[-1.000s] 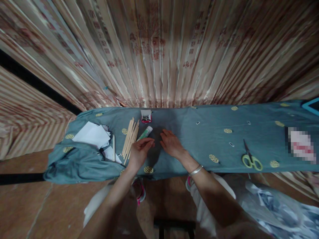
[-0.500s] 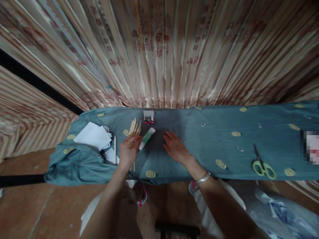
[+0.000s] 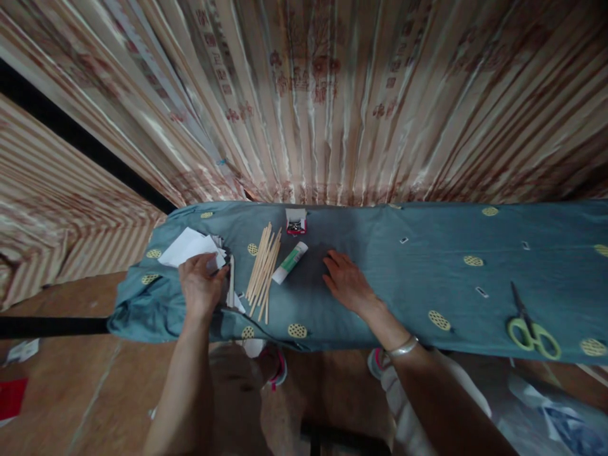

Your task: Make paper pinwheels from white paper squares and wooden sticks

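My left hand [image 3: 203,284] is over the pile of white paper pieces [image 3: 183,247] at the table's left end, thumb and forefinger apart at the near edge; no paper is lifted. A slim white stick [image 3: 232,282] lies just right of that hand. Several thin wooden sticks [image 3: 261,272] are spread in a loose bundle further right. Beside them lies a green and white glue stick [image 3: 291,262]. My right hand [image 3: 349,282] rests open on the cloth, palm down and holding nothing, to the right of the glue stick.
A small open red and white box [image 3: 296,225] with metal bits stands behind the glue stick. Green-handled scissors [image 3: 532,329] lie at the right on the blue-green tablecloth [image 3: 380,272]. A curtain [image 3: 323,126] hangs behind the table. Black bars cross at the left.
My left hand has left the wooden sticks and moved left to the paper pieces. The sticks now lie uncovered. My right hand stays put on the cloth; the view has shifted slightly left.
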`<act>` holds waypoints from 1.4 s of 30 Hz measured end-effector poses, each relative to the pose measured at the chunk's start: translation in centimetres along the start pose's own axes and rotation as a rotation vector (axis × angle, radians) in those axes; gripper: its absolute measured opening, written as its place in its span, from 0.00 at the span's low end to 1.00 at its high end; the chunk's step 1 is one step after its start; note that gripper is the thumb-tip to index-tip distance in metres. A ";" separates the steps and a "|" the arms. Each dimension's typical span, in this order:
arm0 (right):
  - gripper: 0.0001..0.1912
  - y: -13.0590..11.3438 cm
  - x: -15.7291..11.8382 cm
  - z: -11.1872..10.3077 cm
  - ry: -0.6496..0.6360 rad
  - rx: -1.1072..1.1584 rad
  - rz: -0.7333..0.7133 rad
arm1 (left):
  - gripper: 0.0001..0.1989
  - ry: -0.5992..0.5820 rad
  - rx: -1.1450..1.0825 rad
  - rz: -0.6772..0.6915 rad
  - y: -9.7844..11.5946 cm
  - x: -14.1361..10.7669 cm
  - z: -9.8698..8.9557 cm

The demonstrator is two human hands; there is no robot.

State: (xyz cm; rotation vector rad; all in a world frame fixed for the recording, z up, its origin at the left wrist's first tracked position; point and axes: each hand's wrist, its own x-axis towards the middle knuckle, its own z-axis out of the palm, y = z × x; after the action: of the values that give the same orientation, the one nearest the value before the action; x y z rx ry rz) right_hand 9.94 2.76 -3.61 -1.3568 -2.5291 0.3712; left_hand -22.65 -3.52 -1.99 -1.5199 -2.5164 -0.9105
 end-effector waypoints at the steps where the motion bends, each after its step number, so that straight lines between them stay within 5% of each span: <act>1: 0.18 0.0 0.0 0.0 0.001 0.002 -0.001 | 0.16 -0.005 0.014 0.000 -0.2 0.0 0.0; 14: 0.18 -0.1 0.0 -0.2 -0.006 0.008 0.016 | 0.18 -0.005 0.001 0.025 -0.4 0.0 0.1; 23: 0.18 -0.2 0.1 -0.3 -0.010 -0.016 0.011 | 0.12 0.082 -0.113 -0.317 -1.2 1.2 0.5; 32: 0.19 0.0 0.1 0.1 0.007 -0.015 0.003 | 0.08 0.126 -0.258 -0.393 -0.8 1.0 0.5; 42: 0.19 0.2 0.1 0.4 0.011 -0.003 0.003 | 0.17 0.002 -0.220 -0.212 0.7 0.2 0.4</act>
State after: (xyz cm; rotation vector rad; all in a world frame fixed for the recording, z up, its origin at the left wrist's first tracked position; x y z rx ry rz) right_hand 9.90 2.86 -4.04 -1.3609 -2.5202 0.3596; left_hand -22.07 -2.90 -1.89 -1.3162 -2.6905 -1.2536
